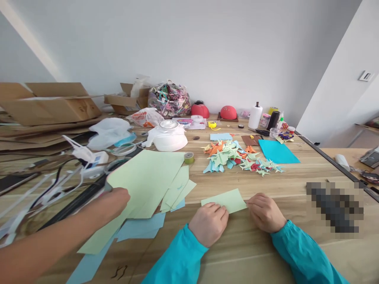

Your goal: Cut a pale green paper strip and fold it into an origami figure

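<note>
A small folded light green paper (227,198) lies on the wooden table (296,189) right in front of me. My left hand (209,223) in a teal sleeve has its fingers curled onto the paper's near left edge. My right hand (264,213) is curled too and pinches the paper's right corner. Another person's bare arm reaches in from the lower left. That person's hand (114,202) rests on a stack of large light green sheets (145,181), with light blue sheets (142,228) underneath.
A heap of folded paper cranes (237,157) lies beyond my paper, beside a teal sheet (278,152) and a green tape roll (188,157). A white lidded pot (168,137), plastic bags, cardboard boxes (50,104) and cables fill the left. A pixelated patch (336,207) sits at right.
</note>
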Action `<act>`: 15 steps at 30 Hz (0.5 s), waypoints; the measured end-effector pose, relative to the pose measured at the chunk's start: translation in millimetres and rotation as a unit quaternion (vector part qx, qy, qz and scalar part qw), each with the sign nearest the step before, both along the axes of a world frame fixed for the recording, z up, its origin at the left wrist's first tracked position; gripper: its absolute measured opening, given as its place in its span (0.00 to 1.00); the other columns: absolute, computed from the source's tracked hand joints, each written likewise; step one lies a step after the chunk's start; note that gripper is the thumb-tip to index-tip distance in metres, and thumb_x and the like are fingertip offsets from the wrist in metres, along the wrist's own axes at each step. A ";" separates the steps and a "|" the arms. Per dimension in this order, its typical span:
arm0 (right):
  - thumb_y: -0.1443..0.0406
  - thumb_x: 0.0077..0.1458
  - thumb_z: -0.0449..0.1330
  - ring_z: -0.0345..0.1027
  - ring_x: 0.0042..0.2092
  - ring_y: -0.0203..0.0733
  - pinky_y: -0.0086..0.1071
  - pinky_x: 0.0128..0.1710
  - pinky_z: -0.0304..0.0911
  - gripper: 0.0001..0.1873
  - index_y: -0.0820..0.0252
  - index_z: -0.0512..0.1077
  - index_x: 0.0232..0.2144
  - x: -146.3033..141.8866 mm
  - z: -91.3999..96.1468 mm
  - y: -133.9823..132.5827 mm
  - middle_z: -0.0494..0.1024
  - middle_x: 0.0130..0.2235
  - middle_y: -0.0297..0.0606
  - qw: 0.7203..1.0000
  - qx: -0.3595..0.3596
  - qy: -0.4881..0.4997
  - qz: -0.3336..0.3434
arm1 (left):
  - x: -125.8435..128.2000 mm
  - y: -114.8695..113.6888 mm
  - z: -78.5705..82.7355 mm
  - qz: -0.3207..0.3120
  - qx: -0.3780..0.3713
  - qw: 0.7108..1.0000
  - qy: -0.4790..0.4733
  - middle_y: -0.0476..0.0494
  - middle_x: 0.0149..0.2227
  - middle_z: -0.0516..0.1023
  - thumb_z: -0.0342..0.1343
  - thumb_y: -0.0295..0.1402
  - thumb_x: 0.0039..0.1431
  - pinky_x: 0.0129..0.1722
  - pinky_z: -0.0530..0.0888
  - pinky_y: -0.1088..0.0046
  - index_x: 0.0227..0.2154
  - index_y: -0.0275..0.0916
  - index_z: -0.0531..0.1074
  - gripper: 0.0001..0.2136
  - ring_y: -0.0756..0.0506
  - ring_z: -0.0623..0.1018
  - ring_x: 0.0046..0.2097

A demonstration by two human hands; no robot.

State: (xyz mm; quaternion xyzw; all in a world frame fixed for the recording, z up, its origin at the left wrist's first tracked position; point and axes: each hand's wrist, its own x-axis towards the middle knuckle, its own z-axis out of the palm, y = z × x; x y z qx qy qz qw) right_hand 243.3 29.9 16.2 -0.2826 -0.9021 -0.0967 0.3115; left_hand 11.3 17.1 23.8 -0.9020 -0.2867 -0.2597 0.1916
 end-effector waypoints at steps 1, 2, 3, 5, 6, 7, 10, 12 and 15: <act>0.72 0.55 0.47 0.66 0.33 0.37 0.33 0.35 0.62 0.12 0.62 0.70 0.29 4.0 0.5 1.3 0.74 0.29 0.41 1.000 -0.016 0.020 -0.017 | -3.5 0.9 1.0 0.001 0.000 1.000 -0.009 0.42 0.27 0.73 0.42 0.25 0.58 0.33 0.70 0.69 0.29 0.35 0.70 0.11 0.48 0.73 0.31; 0.72 0.55 0.47 0.67 0.33 0.38 0.34 0.35 0.62 0.12 0.62 0.70 0.29 6.5 1.1 1.9 0.74 0.29 0.41 0.998 -0.029 0.045 -0.041 | -6.5 1.7 1.6 0.001 0.001 1.000 -0.016 0.42 0.28 0.74 0.42 0.25 0.58 0.35 0.71 0.69 0.31 0.35 0.71 0.12 0.48 0.73 0.32; 0.72 0.54 0.48 0.67 0.33 0.38 0.34 0.35 0.63 0.11 0.61 0.70 0.30 7.3 1.9 1.6 0.75 0.30 0.41 0.995 -0.040 0.071 -0.063 | -8.6 2.3 1.7 0.002 0.002 1.000 -0.021 0.41 0.29 0.75 0.41 0.25 0.58 0.35 0.71 0.68 0.32 0.36 0.71 0.12 0.48 0.74 0.33; 0.72 0.54 0.49 0.67 0.36 0.39 0.34 0.37 0.63 0.10 0.61 0.70 0.33 3.0 3.8 -1.3 0.75 0.33 0.42 0.989 -0.051 0.109 -0.083 | -9.9 2.6 1.0 0.001 0.003 1.000 -0.025 0.41 0.30 0.75 0.40 0.26 0.58 0.36 0.72 0.68 0.33 0.36 0.71 0.13 0.47 0.74 0.33; 0.71 0.54 0.50 0.67 0.39 0.39 0.35 0.40 0.63 0.10 0.61 0.69 0.36 -1.5 4.7 -3.4 0.75 0.36 0.43 0.991 -0.055 0.103 -0.065 | -9.1 2.2 0.3 -0.001 0.003 1.000 -0.024 0.41 0.30 0.75 0.40 0.26 0.58 0.36 0.72 0.68 0.34 0.36 0.71 0.13 0.47 0.74 0.33; 0.70 0.53 0.52 0.66 0.43 0.41 0.37 0.43 0.62 0.12 0.62 0.68 0.40 -7.0 5.2 -5.6 0.74 0.41 0.44 0.994 -0.059 0.078 -0.047 | -7.3 1.6 -0.6 -0.003 0.002 1.000 -0.023 0.41 0.30 0.75 0.40 0.25 0.58 0.36 0.72 0.68 0.34 0.36 0.71 0.13 0.47 0.74 0.34; 0.70 0.54 0.52 0.64 0.46 0.42 0.39 0.46 0.60 0.12 0.60 0.68 0.41 -22.8 3.2 -10.4 0.74 0.42 0.41 0.999 -0.044 0.010 -0.001 | 1.5 -1.6 -4.2 -0.009 0.001 1.000 -0.017 0.40 0.30 0.75 0.41 0.25 0.58 0.37 0.72 0.68 0.34 0.35 0.72 0.12 0.47 0.74 0.35; 0.73 0.54 0.50 0.66 0.43 0.39 0.37 0.44 0.60 0.12 0.61 0.68 0.40 -28.3 -0.2 -11.5 0.76 0.38 0.39 0.999 -0.038 0.000 0.017 | 8.3 -3.8 -7.1 -0.009 -0.001 1.000 -0.019 0.40 0.31 0.75 0.42 0.25 0.58 0.38 0.72 0.67 0.33 0.35 0.71 0.12 0.46 0.75 0.36; 0.73 0.55 0.49 0.67 0.41 0.38 0.36 0.43 0.61 0.12 0.63 0.68 0.39 -28.2 -3.6 -11.6 0.76 0.36 0.40 0.999 -0.034 -0.009 0.025 | 15.3 -5.6 -10.4 -0.008 -0.004 1.000 -0.029 0.40 0.32 0.76 0.42 0.25 0.58 0.38 0.71 0.66 0.34 0.35 0.71 0.12 0.46 0.75 0.37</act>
